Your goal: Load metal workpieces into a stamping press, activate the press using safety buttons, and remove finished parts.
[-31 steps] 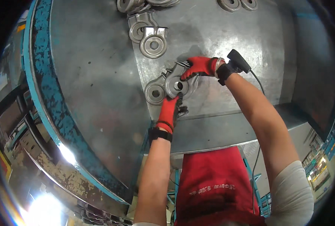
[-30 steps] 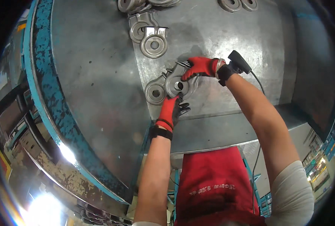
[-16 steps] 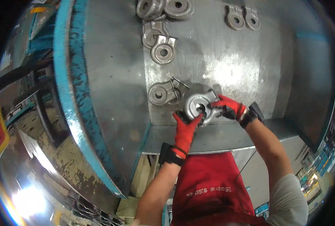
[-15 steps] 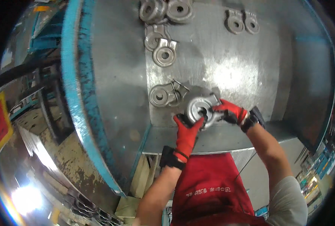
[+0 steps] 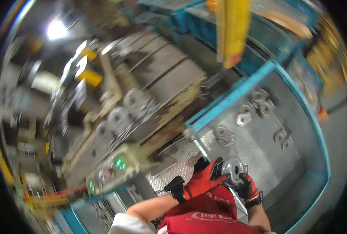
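A grey metal ring-shaped part (image 5: 232,167) with a central hole and a short lug is held between my hands, in front of my red apron. My left hand (image 5: 209,176), in a red and black glove, grips its left side. My right hand (image 5: 247,187), gloved alike, has its fingers closed on the lower right side. Beyond my hands, inside a blue-rimmed metal bin, lies a similar ring part (image 5: 243,119). Another group of ring parts (image 5: 224,135) rests nearer, and a pair (image 5: 282,139) sits farther right. Motion blur softens the details.
The bin's blue rim (image 5: 314,124) curves round the right side. At left stands a large machine with a slotted bed (image 5: 158,66), with grey parts along its near edge. A control box (image 5: 121,163) shows green lights. A yellow post (image 5: 234,31) rises at the back.
My view has swung left, so the bin appears farther right and the machine is in sight. The ring part stays in both hands, drawn closer to the apron.
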Tool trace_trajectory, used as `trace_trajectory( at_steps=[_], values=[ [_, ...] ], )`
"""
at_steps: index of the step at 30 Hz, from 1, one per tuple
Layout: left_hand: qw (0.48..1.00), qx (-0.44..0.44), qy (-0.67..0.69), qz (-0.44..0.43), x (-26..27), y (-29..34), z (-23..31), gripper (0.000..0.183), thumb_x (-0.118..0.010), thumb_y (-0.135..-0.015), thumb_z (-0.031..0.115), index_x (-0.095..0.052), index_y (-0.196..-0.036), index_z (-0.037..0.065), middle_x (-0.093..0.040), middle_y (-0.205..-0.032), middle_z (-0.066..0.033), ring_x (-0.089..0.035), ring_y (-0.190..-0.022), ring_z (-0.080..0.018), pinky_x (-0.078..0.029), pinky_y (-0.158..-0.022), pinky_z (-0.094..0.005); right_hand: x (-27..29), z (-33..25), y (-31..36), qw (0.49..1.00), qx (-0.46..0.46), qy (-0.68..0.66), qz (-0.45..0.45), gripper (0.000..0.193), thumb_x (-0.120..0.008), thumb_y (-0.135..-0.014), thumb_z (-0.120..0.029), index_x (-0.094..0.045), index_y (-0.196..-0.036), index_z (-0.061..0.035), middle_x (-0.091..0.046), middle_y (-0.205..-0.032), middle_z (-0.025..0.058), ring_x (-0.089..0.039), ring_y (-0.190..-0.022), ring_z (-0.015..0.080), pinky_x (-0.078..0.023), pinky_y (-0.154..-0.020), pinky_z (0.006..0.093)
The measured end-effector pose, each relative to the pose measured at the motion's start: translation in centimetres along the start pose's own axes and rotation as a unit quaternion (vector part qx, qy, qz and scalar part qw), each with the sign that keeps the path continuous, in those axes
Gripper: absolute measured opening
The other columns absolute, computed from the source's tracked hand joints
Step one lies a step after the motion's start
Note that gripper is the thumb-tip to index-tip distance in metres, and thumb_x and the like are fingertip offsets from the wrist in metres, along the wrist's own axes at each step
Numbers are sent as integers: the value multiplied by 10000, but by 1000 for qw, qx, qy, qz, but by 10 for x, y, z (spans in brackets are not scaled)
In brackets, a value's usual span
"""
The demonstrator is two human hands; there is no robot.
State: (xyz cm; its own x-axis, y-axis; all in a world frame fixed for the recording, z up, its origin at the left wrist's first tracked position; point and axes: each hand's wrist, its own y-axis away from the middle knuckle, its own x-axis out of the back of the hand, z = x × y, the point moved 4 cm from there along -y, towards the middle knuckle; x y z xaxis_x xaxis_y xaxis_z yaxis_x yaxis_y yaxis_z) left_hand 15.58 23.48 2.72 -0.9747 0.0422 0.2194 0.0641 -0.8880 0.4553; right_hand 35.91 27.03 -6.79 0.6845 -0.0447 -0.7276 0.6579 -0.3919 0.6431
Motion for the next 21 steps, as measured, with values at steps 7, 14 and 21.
trace_trajectory(
  at_steps=[7,14,21],
  values=[
    [925,-6,209,319,36,117,-45,588,-589,-860,340,-349,-1329,77,-574,-1109,-113,-553,-1006,-202,-428,-866,-311,-96,14,26,987,-44,137,-66,452,-472,-868,-381,-503,-1211,-89,-576,-1155,118,-579,-1013,294,-492,-816,401],
    [793,52,306,524,110,229,-116,404,-562,-895,199,-440,-1248,45,-578,-1075,-71,-558,-937,-159,-458,-832,-293,-219,86,5,966,-112,141,-188,427,-457,-898,-304,-472,-1253,-68,-550,-1197,141,-553,-1064,298,-469,-879,434],
    [708,-66,485,509,185,319,-185,361,-534,-912,215,-440,-1224,58,-560,-1073,-89,-583,-935,-191,-499,-782,-328,-328,229,-35,930,-69,212,-291,361,-462,-904,-290,-526,-1193,-83,-571,-1167,108,-535,-1088,248,-424,-940,387]
  ],
)
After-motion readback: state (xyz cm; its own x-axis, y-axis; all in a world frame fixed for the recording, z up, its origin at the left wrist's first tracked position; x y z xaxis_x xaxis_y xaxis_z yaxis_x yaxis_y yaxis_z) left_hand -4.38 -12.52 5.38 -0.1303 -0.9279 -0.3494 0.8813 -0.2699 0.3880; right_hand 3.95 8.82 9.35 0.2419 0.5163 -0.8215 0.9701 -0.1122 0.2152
